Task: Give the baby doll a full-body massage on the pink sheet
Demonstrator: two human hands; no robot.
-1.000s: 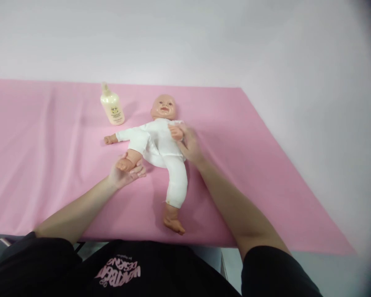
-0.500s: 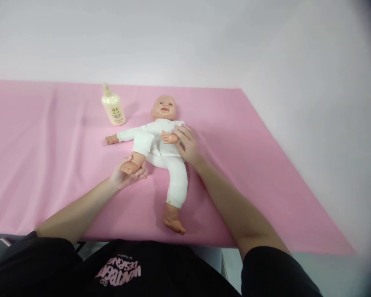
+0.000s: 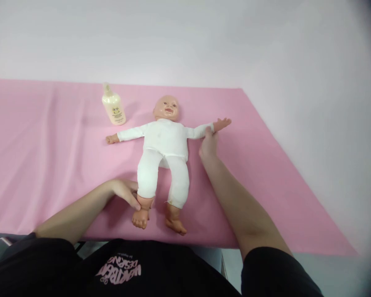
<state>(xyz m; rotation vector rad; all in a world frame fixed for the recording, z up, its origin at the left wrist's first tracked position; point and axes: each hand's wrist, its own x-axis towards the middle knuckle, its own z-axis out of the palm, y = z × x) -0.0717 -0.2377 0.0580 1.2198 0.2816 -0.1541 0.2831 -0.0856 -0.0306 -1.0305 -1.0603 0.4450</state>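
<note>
Printed upside down on black shirt (image 3: 120, 268) at bottom edge: "WANTBEAT DESIGNS" as best read, smaller line above it illegible. Label on cream bottle (image 3: 113, 109) too small to read; only a dark mark visible. Doll (image 3: 164, 142) supine on pink cloth (image 3: 49, 156) over table, long axis running away from camera, head far, feet near, face up. Both doll arms spread sideways, both legs straight toward near edge. Bottle upright, near doll's outstretched arm on camera left, apart from it. Left hand (image 3: 125, 192) at doll's lower leg above the foot, thumb and fingers closed around the ankle; fingertips behind the leg hidden. Right hand (image 3: 208, 144) at doll's wrist on camera right, fingers pinching the sleeve end; exact grip partly hidden behind the hand's back. Right side of frame darkened and blurred.
</note>
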